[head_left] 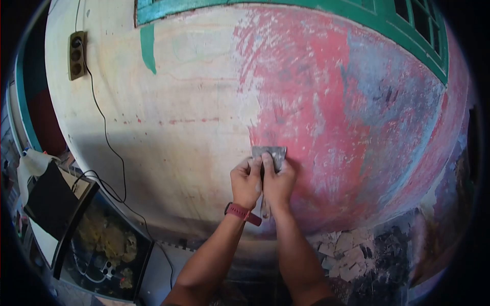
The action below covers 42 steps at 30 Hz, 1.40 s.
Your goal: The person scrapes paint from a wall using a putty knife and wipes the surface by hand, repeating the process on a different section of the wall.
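Both hands grip one paint scraper [276, 151], its flat metal blade against the wall near the border between cream paint and bared red. My left hand [246, 182] is closed, thumb pressed on the lower blade, with a dark red watch band [243, 213] on that wrist. Fingers of my right hand [279, 184] wrap the tool from the other side, thumb also on the blade. Below the hands pokes out the end of the handle [265, 208]; the rest of it is mostly covered. Cream paint [178, 92] lies left of the blade, scraped red wall [326, 132] to its right.
A socket strip [77, 55] hangs at upper left, its black cord [105, 132] running down the wall. At lower left stands a dark glass-topped piece [104, 245] with a black cloth [50, 199] nearby. Paint flakes [349, 255] litter the floor. Green window frame [326, 6] runs above.
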### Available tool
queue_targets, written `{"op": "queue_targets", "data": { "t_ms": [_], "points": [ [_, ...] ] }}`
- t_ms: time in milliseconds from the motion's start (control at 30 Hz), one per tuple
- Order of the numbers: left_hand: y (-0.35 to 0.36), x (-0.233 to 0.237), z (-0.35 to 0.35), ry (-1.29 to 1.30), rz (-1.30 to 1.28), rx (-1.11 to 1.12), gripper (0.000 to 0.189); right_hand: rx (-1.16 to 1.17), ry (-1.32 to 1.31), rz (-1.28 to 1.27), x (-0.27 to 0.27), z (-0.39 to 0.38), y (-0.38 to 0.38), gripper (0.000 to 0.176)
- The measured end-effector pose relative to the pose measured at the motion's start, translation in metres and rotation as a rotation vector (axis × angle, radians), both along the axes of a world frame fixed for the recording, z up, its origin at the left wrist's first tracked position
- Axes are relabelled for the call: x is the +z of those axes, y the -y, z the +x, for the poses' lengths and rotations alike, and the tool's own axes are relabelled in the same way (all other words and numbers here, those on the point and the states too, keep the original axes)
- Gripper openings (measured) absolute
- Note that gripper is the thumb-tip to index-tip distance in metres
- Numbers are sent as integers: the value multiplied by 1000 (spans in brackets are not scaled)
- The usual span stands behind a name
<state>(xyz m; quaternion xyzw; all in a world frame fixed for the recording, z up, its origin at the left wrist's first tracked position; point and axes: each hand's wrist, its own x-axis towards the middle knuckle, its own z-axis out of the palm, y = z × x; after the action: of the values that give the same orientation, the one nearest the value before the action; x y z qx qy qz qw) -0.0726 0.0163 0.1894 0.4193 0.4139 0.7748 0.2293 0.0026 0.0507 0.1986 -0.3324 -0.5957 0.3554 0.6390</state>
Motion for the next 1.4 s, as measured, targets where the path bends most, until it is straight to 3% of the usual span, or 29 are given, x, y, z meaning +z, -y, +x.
{"op": "queue_targets", "data": {
  "t_ms": [133,367,433,633,733,800,900,1100,1267,1367,1400],
  "points": [
    [2,-37,3,-37,-71,85,27,7,-133,-4,-46,-7,2,33],
    [5,-17,1,-33,-83,49,29,25,-71,-99,-26,-2,4,31],
    [8,-20,4,-9,-52,16,29,84,-121,-92,-26,2,5,33],
    [1,-41,5,7,5,44,29,-30,-70,20,-35,0,6,32],
    [-3,-27,-4,-35,21,59,28,7,-130,64,-19,-6,2,33],
    [2,18,-1,-29,28,94,29,13,-51,107,16,-6,-3,32],
    [-11,5,-3,-34,90,100,28,-63,2,165,7,-8,-12,32],
    [16,-31,1,14,-45,59,27,74,-185,-121,-46,-10,18,31],
    [36,-7,-2,46,-34,134,31,42,-217,-196,-35,6,29,32],
    [46,25,10,215,35,36,29,282,-228,-71,-22,13,38,33],
    [49,41,20,251,42,-45,26,290,-115,-87,-12,19,46,31]
  ]
}}
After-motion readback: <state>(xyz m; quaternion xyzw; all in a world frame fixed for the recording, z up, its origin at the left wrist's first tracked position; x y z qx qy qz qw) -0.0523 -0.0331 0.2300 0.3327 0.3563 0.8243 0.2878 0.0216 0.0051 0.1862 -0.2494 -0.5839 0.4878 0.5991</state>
